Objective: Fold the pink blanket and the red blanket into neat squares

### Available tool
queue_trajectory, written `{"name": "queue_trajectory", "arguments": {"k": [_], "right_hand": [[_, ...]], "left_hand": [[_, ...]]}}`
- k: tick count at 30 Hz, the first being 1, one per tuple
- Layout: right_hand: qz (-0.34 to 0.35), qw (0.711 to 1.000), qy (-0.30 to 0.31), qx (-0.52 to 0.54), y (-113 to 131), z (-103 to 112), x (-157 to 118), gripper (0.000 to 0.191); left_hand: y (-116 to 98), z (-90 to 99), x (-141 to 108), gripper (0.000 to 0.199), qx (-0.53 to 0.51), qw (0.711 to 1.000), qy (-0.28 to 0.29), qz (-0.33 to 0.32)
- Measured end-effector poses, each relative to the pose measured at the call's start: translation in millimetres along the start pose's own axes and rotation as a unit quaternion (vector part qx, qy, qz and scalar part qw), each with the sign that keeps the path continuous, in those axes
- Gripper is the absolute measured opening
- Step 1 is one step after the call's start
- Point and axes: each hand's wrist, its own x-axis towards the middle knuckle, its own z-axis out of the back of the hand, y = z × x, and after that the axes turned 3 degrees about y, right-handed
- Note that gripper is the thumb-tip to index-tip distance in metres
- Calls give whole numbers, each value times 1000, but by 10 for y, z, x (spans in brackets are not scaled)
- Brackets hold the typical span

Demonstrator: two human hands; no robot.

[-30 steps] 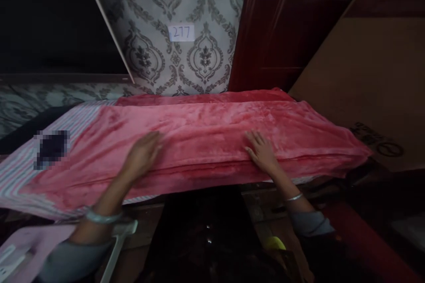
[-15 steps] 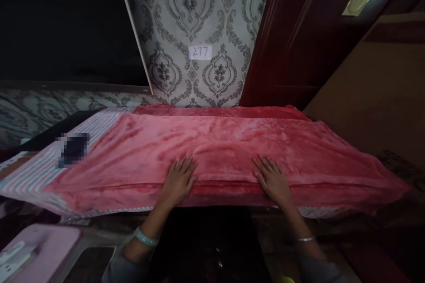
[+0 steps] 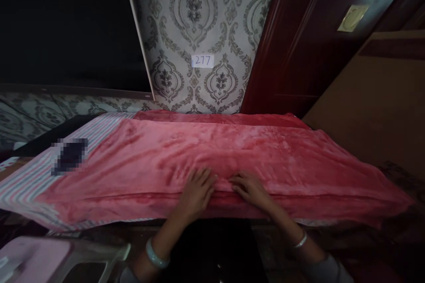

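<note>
A plush pink-red blanket [image 3: 212, 150] lies folded lengthwise over a striped cloth [image 3: 99, 130]. Near the blanket's front folded edge, my left hand [image 3: 197, 190] rests with its fingers extended on the fabric, wearing a pale bangle. Close to its right, my right hand [image 3: 250, 189] touches the same edge with its fingers bent and the thumb apart. A silvery bracelet circles that wrist. Neither hand visibly grips the cloth. Creases run across the plush around the fingertips.
A dark screen [image 3: 69, 31] hangs at upper left. A paper label [image 3: 202, 60] reading 277 is on the patterned wall. To the right stand a dark red door panel [image 3: 292, 40] and a brown board [image 3: 375, 97]. A pink stool [image 3: 36, 256] is at lower left.
Both hands have slid inward over the blanket and now lie close together. The right hand's fingers have bent. The view has tilted slightly upward.
</note>
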Motion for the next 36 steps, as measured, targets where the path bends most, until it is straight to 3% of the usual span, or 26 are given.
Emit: {"name": "queue_trajectory", "arguments": {"k": [3,7,9,13,17,24,29,36], "right_hand": [[-23,998,36,55,-140,190,244,26],[-70,996,-39,28,-516,482,780,27],[-82,996,-46,0,-701,561,1123,27],[-98,992,-31,-70,-980,585,1797,34],[-132,983,1,-131,-1181,489,2272,37],[-177,971,38,-157,-1471,292,2596,24],[-201,966,15,-162,-1604,289,2731,29],[-220,963,45,-151,-1601,228,2814,26]], "left_hand": [[-107,-93,60,47,4,1000,15,-19],[-149,-210,24,52,29,999,-10,-15],[-152,-227,-4,52,45,998,-25,-22],[-152,-194,-12,48,74,995,-58,-44],[-145,-167,18,43,91,992,-74,-55],[-114,-190,58,40,125,986,-75,-78],[-109,-200,79,39,115,987,-75,-84],[-127,-302,76,35,99,986,-106,-82]]}}
